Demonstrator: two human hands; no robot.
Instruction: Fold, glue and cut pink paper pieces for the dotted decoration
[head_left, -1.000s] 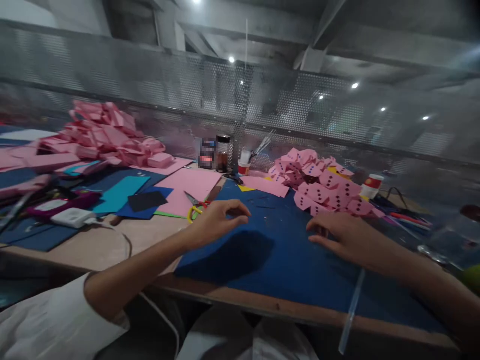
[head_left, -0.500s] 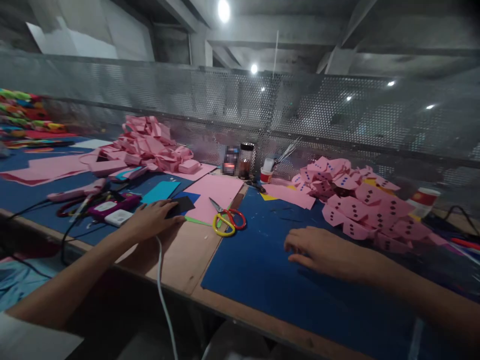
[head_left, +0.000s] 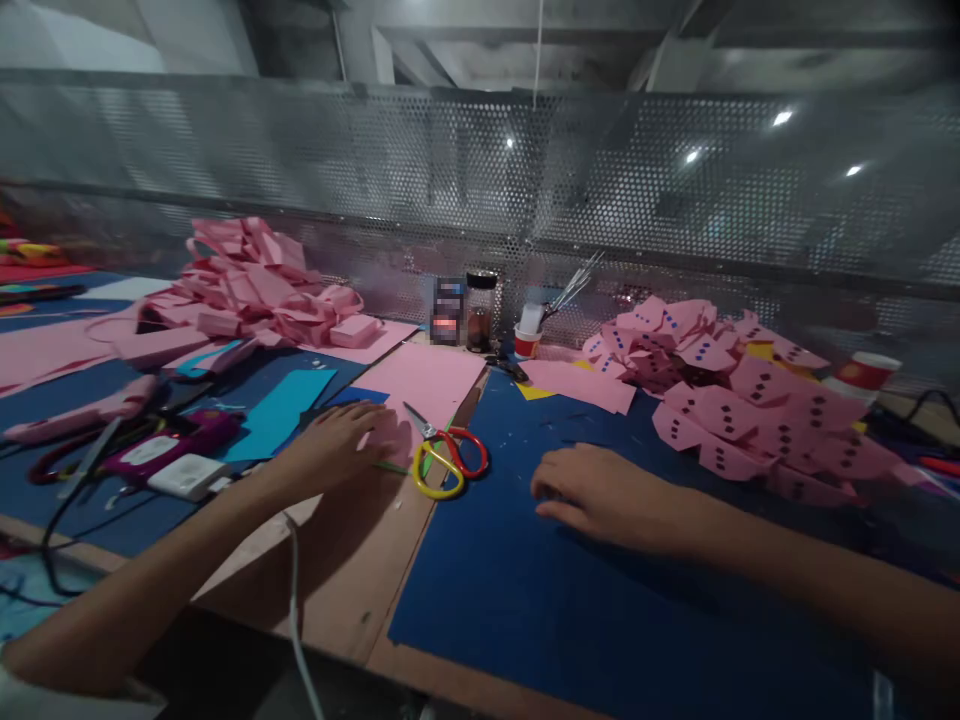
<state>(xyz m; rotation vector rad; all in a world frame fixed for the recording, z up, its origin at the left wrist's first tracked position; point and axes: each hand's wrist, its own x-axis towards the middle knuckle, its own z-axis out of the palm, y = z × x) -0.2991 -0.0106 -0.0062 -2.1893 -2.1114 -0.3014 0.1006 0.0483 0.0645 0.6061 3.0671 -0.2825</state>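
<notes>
My left hand (head_left: 337, 445) reaches over the near edge of a pink sheet (head_left: 431, 375), fingers extended and apart from the thumb, with nothing visible in it. Just right of it lie scissors (head_left: 444, 455) with one yellow and one red handle loop, blades pointing away. Beside that hand are a light-blue sheet (head_left: 281, 415) and a darker blue piece (head_left: 361, 396), partly covered by the fingers. My right hand (head_left: 589, 495) hovers low over or rests on the blue board (head_left: 495, 570); which one, I cannot tell. Its fingers are loosely bent, the thumb apart, and it holds nothing visible.
Folded pink strips (head_left: 255, 280) are heaped back left; dotted pink pieces (head_left: 720, 400) lie piled at right. Glue guns, a purple power strip (head_left: 172, 440) and cables crowd the left. A dark-lidded jar (head_left: 481, 312) and paper cup (head_left: 527, 343) stand before a perforated metal screen (head_left: 405, 170).
The view has tilted down and come nearer the table. My left hand has moved toward the scissors, and the black piece by its fingers no longer shows. My right hand has shifted slightly left.
</notes>
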